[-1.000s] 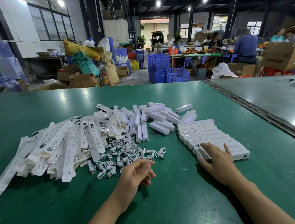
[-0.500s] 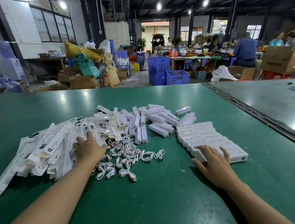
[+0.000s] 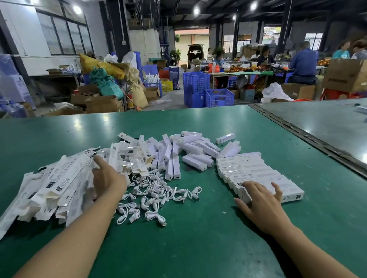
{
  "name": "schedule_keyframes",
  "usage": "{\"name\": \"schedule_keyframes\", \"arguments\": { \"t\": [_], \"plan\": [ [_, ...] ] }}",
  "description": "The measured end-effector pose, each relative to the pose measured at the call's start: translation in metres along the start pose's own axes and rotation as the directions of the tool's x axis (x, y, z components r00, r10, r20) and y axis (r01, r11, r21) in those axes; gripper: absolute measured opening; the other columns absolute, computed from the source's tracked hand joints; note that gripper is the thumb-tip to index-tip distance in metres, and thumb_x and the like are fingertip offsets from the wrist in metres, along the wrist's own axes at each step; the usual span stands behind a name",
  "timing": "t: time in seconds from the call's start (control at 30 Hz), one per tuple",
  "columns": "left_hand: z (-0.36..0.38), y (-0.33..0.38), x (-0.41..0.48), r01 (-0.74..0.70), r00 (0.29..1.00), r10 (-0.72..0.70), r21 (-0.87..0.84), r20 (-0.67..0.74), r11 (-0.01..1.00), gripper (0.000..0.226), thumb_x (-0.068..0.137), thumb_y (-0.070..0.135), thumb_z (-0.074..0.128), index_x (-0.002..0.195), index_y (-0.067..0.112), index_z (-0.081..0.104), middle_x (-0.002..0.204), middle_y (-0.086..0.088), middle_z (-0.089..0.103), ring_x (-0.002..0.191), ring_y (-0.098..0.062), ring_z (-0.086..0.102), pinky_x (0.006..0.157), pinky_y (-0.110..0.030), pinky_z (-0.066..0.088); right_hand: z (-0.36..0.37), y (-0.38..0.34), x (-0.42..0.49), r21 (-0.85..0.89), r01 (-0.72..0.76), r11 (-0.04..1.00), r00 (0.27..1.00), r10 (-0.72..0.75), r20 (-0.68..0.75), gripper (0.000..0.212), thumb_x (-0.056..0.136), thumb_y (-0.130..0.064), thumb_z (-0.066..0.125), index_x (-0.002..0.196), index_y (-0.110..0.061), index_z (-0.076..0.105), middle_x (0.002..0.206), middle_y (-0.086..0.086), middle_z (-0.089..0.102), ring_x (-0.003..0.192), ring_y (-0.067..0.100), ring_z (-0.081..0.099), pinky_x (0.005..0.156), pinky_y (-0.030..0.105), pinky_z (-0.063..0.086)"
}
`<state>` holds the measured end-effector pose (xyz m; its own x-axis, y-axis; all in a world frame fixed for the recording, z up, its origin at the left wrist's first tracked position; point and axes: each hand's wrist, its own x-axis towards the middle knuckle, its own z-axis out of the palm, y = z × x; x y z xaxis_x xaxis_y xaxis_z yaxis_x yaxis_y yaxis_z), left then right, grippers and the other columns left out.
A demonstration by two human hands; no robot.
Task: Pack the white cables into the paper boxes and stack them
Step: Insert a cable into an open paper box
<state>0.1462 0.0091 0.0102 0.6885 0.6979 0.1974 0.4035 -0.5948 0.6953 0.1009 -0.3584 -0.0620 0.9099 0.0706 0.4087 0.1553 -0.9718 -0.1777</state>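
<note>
Dozens of white cables (image 3: 156, 196), is it? Where do they lie?

In a loose tangle on the green table (image 3: 187, 249), near its middle, between the two hands. Neither hand holds one.

And the paper boxes?

Three lots. A big heap of flat boxes (image 3: 56, 190) lies left of the cables. A scatter of folded boxes (image 3: 192, 151) lies behind the cables, farther from the person. To the right, a neat row of boxes (image 3: 249, 170) lies side by side, running away from the person.

What about the left hand?

The left hand (image 3: 107, 181) lies on the right edge of the flat heap, just beside the cables. Its forefinger is straight and points out over the flat boxes. The other fingers are sunk among the boxes, so I cannot tell whether they grip one.

And the right?

The right hand (image 3: 261, 200) rests palm down on the near end of the row. Its fingers (image 3: 249, 186) are spread and nearly straight on the box tops, and the thumb sits at the row's left side. It grips nothing.

Anything beyond?

A second table (image 3: 332, 130) adjoins on the right, with a few white boxes near its right edge. Past both stand blue crates (image 3: 218, 97) and cardboard cartons (image 3: 350, 75), and seated people (image 3: 303, 66) at a far bench.
</note>
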Motion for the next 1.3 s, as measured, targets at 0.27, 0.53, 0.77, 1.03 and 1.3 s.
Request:
{"name": "schedule_keyframes", "arguments": {
  "t": [0.27,0.53,0.77,1.03,1.3],
  "plan": [
    [0.007,0.020,-0.072,0.319,0.907,0.001,-0.686,0.422,0.654,0.035,0.092,-0.003,0.052,0.124,0.010,0.046,0.122,-0.017,0.052,0.084,-0.023,0.056,0.054,-0.028,0.046,0.001,-0.002,-0.003,0.003,0.087,0.996,0.993,-0.087,-0.085,0.041,0.092,-0.052,0.056,0.120,-0.021,0.056,0.125,-0.008,0.061,0.127,0.010,0.051,0.115,0.044,0.003],
    [0.012,0.012,-0.137,0.645,0.671,0.256,-0.718,0.696,0.262,0.025,0.087,0.024,0.066,0.107,0.012,0.056,0.088,-0.003,0.053,0.047,-0.007,0.039,0.039,-0.017,0.031,0.000,-0.023,-0.008,-0.011,0.377,0.926,0.878,-0.361,-0.315,0.030,0.075,-0.024,0.084,0.098,-0.010,0.071,0.108,0.003,0.071,0.111,0.022,0.065,0.104,0.043,0.040],
    [0.014,0.017,-0.150,0.576,0.728,0.279,-0.780,0.626,0.244,0.054,0.077,0.029,0.068,0.124,0.008,0.049,0.080,-0.008,0.068,0.070,-0.017,0.066,0.070,-0.033,0.051,-0.002,-0.115,-0.022,0.530,0.314,0.787,0.949,-0.279,-0.149,0.044,0.099,-0.050,0.038,0.091,-0.017,0.065,0.081,-0.007,0.065,0.072,0.014,0.060,0.066,0.032,0.050],
    [0.019,0.010,-0.150,0.629,0.674,0.365,-0.758,0.642,0.172,0.037,0.076,0.016,0.065,0.109,0.000,0.065,0.108,-0.015,0.075,0.090,-0.030,0.074,0.072,-0.037,0.062,-0.004,-0.135,-0.022,0.878,0.020,0.479,0.978,-0.190,0.081,0.036,0.078,-0.050,0.064,0.110,-0.037,0.054,0.093,-0.006,0.069,0.081,0.012,0.068,0.076,0.030,0.055],
    [0.022,0.013,-0.149,0.621,0.654,0.425,-0.765,0.626,0.172,0.031,0.073,0.018,0.070,0.100,0.008,0.058,0.122,-0.023,0.068,0.105,-0.036,0.069,0.087,-0.050,0.056,-0.016,-0.110,-0.025,0.948,-0.168,0.270,0.960,-0.173,0.219,0.026,0.080,-0.028,0.070,0.105,-0.019,0.066,0.085,0.003,0.069,0.070,0.009,0.058,0.066,0.022,0.048]
  ]
}}
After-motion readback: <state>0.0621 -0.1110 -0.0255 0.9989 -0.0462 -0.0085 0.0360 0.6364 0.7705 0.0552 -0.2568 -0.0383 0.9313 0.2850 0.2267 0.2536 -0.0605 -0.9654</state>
